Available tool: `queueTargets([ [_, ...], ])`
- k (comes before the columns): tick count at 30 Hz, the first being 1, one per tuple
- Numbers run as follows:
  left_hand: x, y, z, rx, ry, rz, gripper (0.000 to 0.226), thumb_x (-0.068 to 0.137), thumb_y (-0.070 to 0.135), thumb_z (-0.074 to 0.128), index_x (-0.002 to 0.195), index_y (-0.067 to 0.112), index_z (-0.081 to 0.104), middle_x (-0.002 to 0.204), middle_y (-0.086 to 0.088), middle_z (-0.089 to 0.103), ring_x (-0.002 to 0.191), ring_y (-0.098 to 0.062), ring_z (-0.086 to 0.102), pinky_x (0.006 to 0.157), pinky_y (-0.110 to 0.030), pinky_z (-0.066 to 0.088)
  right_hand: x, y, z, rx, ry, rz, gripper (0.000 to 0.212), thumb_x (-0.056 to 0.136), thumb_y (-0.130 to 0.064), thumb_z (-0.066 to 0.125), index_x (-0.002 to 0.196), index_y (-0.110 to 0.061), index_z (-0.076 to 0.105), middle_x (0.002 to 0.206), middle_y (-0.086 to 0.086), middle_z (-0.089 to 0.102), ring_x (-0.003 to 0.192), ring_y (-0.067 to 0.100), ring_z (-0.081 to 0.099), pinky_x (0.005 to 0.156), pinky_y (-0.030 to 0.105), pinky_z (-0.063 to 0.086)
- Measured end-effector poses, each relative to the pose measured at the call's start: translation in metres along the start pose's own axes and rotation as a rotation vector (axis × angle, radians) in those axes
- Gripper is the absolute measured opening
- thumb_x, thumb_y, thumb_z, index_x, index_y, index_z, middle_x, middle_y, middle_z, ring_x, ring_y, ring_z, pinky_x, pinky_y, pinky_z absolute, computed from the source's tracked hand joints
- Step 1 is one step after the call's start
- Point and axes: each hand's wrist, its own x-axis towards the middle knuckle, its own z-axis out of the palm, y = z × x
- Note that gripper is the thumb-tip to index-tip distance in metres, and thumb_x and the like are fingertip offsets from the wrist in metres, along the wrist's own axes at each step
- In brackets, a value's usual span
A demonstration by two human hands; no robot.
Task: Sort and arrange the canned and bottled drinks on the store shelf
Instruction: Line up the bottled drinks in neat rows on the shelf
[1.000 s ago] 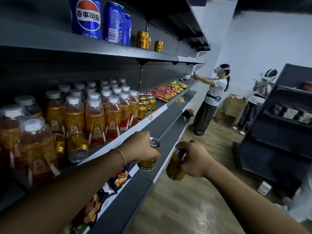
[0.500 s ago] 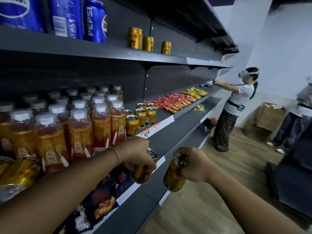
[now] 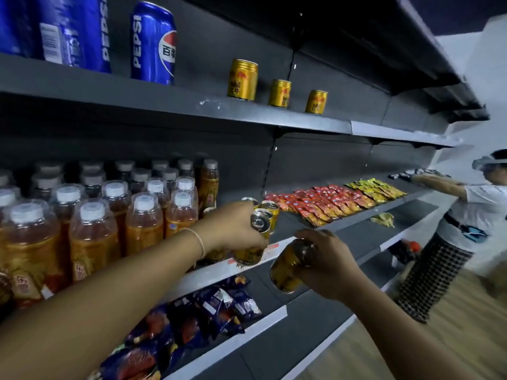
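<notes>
My left hand (image 3: 233, 229) grips a gold can (image 3: 253, 242) at the front edge of the middle shelf (image 3: 343, 223), just in front of several gold cans (image 3: 270, 209) standing there. My right hand (image 3: 326, 264) holds a second gold can (image 3: 288, 267), tilted, in the air below and to the right of that edge. Rows of orange tea bottles (image 3: 142, 218) with white caps fill the middle shelf to the left. On the upper shelf (image 3: 164, 100) stand blue Pepsi cans (image 3: 153, 42) and three gold cans (image 3: 242, 79).
Red snack packets (image 3: 318, 201) and yellow ones (image 3: 375, 189) lie further right on the middle shelf. Dark blue snack bags (image 3: 208, 308) fill the lower shelf. A person (image 3: 466, 223) in a white shirt works at the aisle's far end on the wooden floor (image 3: 466, 338).
Both hands have risen with their cans from the lower shelf's level toward the middle shelf edge. My view has turned up and closer to the shelves.
</notes>
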Motion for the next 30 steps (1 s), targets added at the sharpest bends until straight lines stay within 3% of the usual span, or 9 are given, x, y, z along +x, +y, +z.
queueTargets([
  [3,0.038,-0.007,-0.004,0.094,0.154,-0.051,0.054,0.067,0.053,0.070,0.102,0.021,0.045,0.084,0.007,0.056,0.068,-0.010,0.051,0.047,-0.026,0.036,0.035,0.014,0.009,0.091,0.109,-0.029,0.051,0.063,-0.018,0.085,0.109,-0.028,0.067,0.089,-0.022,0.045,0.088,0.016,0.053,0.063,0.024,0.042],
  [6,0.076,-0.018,-0.004,0.094,0.299,-0.111,0.052,0.074,0.045,0.068,0.108,0.020,0.038,0.086,0.003,0.058,0.067,-0.015,0.052,0.045,-0.026,0.033,0.071,0.028,0.018,0.148,0.181,-0.034,0.066,0.063,-0.017,0.088,0.123,-0.027,0.063,0.108,-0.009,0.047,0.097,0.018,0.052,0.075,0.024,0.040],
  [10,0.114,-0.036,0.007,0.076,0.396,-0.205,0.051,0.076,0.035,0.070,0.112,0.018,0.038,0.091,0.000,0.057,0.075,-0.025,0.057,0.052,-0.028,0.037,0.123,0.039,0.025,0.199,0.284,-0.109,0.067,0.061,-0.011,0.091,0.123,-0.018,0.066,0.113,0.003,0.057,0.106,0.023,0.053,0.079,0.022,0.035],
  [13,0.130,-0.048,0.017,0.073,0.454,-0.280,0.051,0.074,0.029,0.073,0.108,0.019,0.037,0.089,-0.001,0.050,0.074,-0.026,0.054,0.056,-0.031,0.036,0.163,0.042,0.032,0.243,0.339,-0.180,0.063,0.065,-0.011,0.090,0.123,-0.014,0.065,0.108,-0.003,0.053,0.111,0.025,0.051,0.083,0.021,0.030],
  [17,0.146,-0.065,0.030,0.054,0.497,-0.337,0.062,0.072,0.025,0.074,0.121,0.018,0.038,0.111,-0.012,0.056,0.096,-0.036,0.061,0.065,-0.033,0.039,0.220,0.041,0.048,0.286,0.257,-0.186,0.068,0.073,-0.026,0.087,0.134,-0.026,0.056,0.119,-0.006,0.046,0.101,0.003,0.040,0.071,-0.003,0.027],
  [19,0.152,-0.071,0.033,0.061,0.501,-0.383,0.068,0.072,0.027,0.076,0.128,0.019,0.036,0.119,-0.013,0.054,0.102,-0.037,0.060,0.070,-0.034,0.043,0.245,0.043,0.061,0.350,0.209,-0.201,0.068,0.074,-0.028,0.086,0.134,-0.028,0.054,0.119,-0.009,0.041,0.099,0.001,0.040,0.069,-0.007,0.026],
  [23,0.157,-0.079,0.031,0.117,0.479,-0.504,0.059,0.074,0.025,0.075,0.125,0.018,0.046,0.120,-0.013,0.051,0.105,-0.036,0.059,0.081,-0.037,0.052,0.288,0.044,0.091,0.397,0.108,-0.228,0.064,0.072,-0.034,0.087,0.129,-0.026,0.056,0.113,-0.009,0.040,0.096,0.004,0.041,0.077,-0.001,0.027],
  [26,0.156,-0.081,0.030,0.139,0.447,-0.608,0.055,0.074,0.019,0.076,0.122,0.014,0.051,0.123,-0.015,0.044,0.103,-0.034,0.060,0.084,-0.034,0.052,0.315,0.041,0.111,0.395,-0.039,-0.310,0.064,0.070,-0.039,0.087,0.126,-0.025,0.060,0.117,-0.005,0.057,0.108,0.013,0.054,0.095,0.023,0.044],
  [30,0.157,-0.085,0.033,0.169,0.331,-0.722,0.053,0.075,0.021,0.074,0.120,0.013,0.048,0.126,-0.015,0.038,0.101,-0.033,0.059,0.080,-0.030,0.050,0.333,0.037,0.136,0.399,-0.187,-0.415,0.066,0.065,-0.039,0.090,0.124,-0.023,0.064,0.110,-0.011,0.064,0.109,0.012,0.059,0.083,0.013,0.040],
])
